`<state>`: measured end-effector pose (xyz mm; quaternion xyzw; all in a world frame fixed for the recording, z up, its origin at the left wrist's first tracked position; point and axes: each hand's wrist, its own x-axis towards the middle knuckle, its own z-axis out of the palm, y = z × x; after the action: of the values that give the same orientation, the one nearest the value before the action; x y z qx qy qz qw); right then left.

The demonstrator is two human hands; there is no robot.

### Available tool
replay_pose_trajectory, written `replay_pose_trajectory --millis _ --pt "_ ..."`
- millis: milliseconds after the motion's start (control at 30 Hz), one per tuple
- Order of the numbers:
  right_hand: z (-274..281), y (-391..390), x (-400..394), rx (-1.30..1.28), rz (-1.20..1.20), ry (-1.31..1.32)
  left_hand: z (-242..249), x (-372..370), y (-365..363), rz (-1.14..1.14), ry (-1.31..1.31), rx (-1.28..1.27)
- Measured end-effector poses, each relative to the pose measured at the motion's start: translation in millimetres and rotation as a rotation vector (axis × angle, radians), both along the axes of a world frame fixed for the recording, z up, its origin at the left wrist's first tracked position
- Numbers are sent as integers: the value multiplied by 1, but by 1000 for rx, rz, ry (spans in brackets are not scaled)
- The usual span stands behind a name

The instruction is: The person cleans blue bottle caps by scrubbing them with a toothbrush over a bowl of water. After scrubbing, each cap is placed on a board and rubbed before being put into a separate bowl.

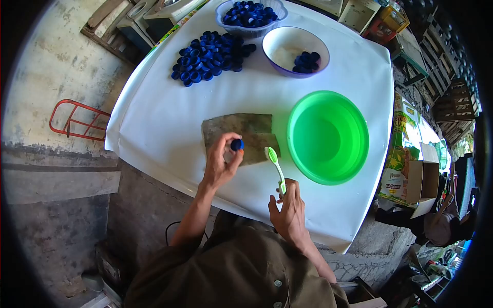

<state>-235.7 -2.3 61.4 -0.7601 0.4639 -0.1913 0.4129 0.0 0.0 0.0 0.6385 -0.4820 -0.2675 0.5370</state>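
Shirt point(226, 267) fills the foreground of the head view, on the near side of the cloth point(244, 124). Left hand point(221, 163): fingertips pinch a cap point(236, 145) above the cloth. Right hand point(290, 210): closed round a brush point(278, 168), long axis pointing forward and slightly left, bristles over the cloth's right margin, apart from the cap. Basin point(328, 138): just right of the cloth, nearer the right hand. Table point(154, 113): white surface between cloth and loose caps point(208, 57) beyond; near edge on the cloth's shirt side.

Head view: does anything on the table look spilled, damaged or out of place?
No clear spill or damage shows. Mildly odd is the brown cloth by the left hand, which holds a blue cap: blotchy and uneven-edged, it looks worn or dirty against the white cover.
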Motion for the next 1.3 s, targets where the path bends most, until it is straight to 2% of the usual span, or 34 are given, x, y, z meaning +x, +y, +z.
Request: replay_pose_trajectory --millis 33,67,100,167,267,367,400,467,567,700,800,900,933,1033,1100,1167,1300 --pt "2 2 0 20 28 -34 1 5 -5 34 4 -38" --pt "4 3 0 38 56 -69 4 14 -12 50 114 23" --pt "-4 -5 -38 21 69 -134 18 -6 -35 53 -55 49" --pt "5 0 -68 59 92 -142 9 -7 -64 -25 -338 130" --pt "27 0 -100 155 103 -163 2 -20 -100 50 -620 150" --pt "37 -4 -123 227 55 -196 -1 -14 -108 -126 -834 302" --pt "39 -7 -128 204 32 -227 10 -22 -107 -166 -931 444" --pt "39 -14 -135 211 -8 -244 -1 -19 -107 -221 -893 380" --pt "36 -27 -142 223 -92 -260 11 -25 -104 -273 -848 317" --pt "34 -42 -151 187 -274 -291 15 -22 -109 -254 -716 209" --pt "32 -53 -154 109 -346 -291 17 -23 -106 -64 -737 -26" --pt "28 -60 -157 80 -390 -299 24 -28 -115 81 -543 -166" --pt "28 -62 -157 70 -396 -292 43 -38 -112 49 -295 -58" --pt "23 -65 -157 80 -432 -304 77 -67 -113 -251 -531 -312" --pt "28 -66 -153 64 -436 -299 87 -103 -120 -374 -400 -234" --pt "36 -64 -149 50 -449 -301 68 -123 -133 -608 -505 -8" --pt "39 -61 -150 29 -466 -306 49 -147 -162 -749 -730 180"
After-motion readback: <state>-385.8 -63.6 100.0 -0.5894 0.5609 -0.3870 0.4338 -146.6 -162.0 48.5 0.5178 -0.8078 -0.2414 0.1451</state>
